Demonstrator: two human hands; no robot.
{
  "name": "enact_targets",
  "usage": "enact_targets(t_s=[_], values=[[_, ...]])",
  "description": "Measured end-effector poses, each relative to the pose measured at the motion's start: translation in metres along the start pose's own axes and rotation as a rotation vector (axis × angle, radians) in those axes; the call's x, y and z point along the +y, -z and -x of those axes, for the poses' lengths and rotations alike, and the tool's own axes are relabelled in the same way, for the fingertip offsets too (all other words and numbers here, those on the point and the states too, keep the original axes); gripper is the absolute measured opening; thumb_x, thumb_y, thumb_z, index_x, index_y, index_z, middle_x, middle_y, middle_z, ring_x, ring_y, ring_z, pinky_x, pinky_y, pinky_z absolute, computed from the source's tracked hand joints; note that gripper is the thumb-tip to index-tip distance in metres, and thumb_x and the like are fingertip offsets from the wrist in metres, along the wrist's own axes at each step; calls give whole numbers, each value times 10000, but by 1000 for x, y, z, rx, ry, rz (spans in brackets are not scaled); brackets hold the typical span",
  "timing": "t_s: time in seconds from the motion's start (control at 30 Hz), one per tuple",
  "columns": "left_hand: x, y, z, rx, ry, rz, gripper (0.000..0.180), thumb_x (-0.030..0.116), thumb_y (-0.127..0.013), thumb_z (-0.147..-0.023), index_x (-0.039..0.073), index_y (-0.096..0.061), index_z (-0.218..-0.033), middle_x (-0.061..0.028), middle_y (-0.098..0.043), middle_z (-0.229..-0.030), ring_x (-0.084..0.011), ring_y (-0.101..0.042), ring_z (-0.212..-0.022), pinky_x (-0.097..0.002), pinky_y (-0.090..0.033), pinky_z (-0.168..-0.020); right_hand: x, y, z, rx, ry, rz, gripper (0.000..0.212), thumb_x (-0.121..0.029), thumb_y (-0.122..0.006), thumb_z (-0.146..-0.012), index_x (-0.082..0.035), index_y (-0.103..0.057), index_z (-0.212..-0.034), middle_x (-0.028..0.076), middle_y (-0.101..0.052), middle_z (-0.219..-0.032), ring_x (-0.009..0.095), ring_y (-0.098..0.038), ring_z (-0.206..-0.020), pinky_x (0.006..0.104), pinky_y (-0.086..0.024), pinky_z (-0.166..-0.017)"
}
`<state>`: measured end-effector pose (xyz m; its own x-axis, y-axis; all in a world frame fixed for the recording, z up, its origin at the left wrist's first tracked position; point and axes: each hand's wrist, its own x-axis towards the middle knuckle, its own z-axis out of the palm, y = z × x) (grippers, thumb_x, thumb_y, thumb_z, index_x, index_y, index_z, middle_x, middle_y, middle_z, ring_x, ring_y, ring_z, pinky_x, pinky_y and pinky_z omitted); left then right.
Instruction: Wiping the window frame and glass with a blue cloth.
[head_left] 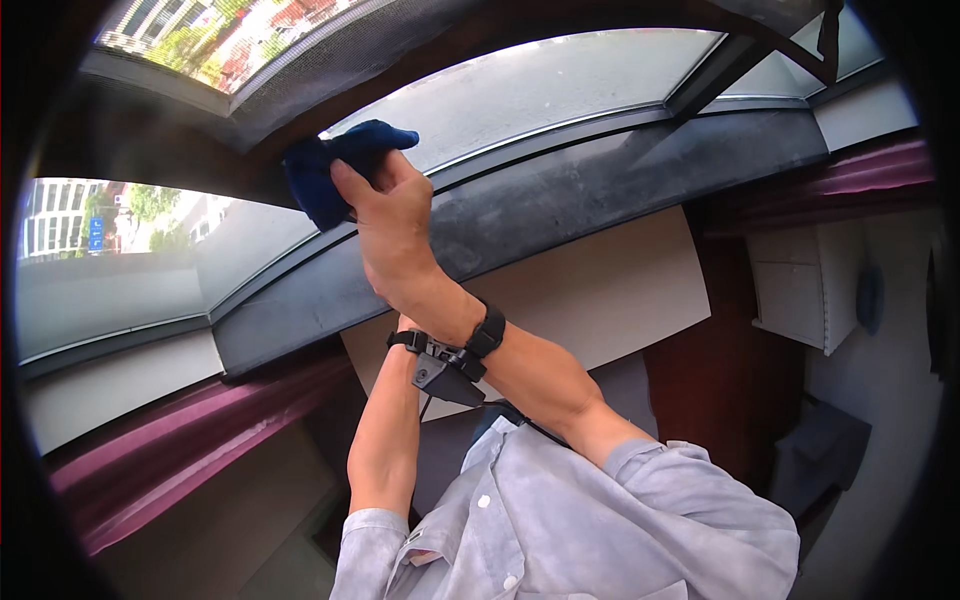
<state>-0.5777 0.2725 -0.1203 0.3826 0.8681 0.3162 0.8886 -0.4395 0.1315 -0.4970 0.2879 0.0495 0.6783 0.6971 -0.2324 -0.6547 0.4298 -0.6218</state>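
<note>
Cloth (325, 182), dark blue, finger-clamped in my right hand (398, 215) at the window frame (215, 165), suggests wiping, probably needing firm strokes next; my left hand (404, 323) is too hidden to tell.

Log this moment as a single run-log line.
right hand: gripping blue cloth | left hand: hidden from view | cloth position: at dark window frame, contact unclear | nearby: grey sill, purple curtains
</note>
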Motion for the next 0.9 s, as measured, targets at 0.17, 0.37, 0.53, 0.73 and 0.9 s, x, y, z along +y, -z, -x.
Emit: enact_targets(t_s=[0.17, 0.37, 0.53, 0.73, 0.9], values=[[-29, -27, 5, 38, 46, 201, 170, 199, -671, -835, 66, -643, -937, -72, -600, -864, -303, -593, -841, -403, -456, -734, -6, 23, 5, -150, 702, 476, 281, -5, -731, -842, 9, -666, -1115, 179, -661, -1170, 240, -672, -988, 319, -530, -864], [-9, -24, 1, 101, 0, 140, 68, 64, -595, -779, 109, -637, -808, -63, -606, -814, -292, -599, -816, -439, -466, -697, 21, 102, -77, -340, 1446, 1511, 411, -156, -679, -853, -304, -720, -1234, -91, -639, -1313, 190, -542, -1231, 505, -248, -1142], [-8, -17, -2, 124, 14, 155, 66, 65, -596, -786, 110, -644, -793, -54, -621, -816, -293, -606, -808, -442, -476, -701, -35, 227, -129, 190, 1588, 1997, 393, -290, -688, -885, -284, -690, -1278, 35, -581, -1421, 320, -497, -1335, 610, -223, -1169], [-7, -15, -4, 112, 47, 83, 80, 68, -609, -773, 121, -655, -811, -56, -594, -812, -285, -590, -804, -434, -458, -694, -93, 232, -152, 512, 1141, 1232, 560, -197, -469, -1019, 113, -316, -1459, 421, -256, -1511, 582, -317, -1368, 576, -237, -1172], [-7, -20, -3, 100, 29, 58, 67, 73, -595, -784, 114, -645, -802, -63, -604, -811, -298, -596, -798, -453, -469, -689, 18, 153, -112, 343, 1166, 1263, 495, -217, -507, -1001, 77, -457, -1395, 397, -283, -1507, 608, -251, -1394, 643, -180, -1168]])
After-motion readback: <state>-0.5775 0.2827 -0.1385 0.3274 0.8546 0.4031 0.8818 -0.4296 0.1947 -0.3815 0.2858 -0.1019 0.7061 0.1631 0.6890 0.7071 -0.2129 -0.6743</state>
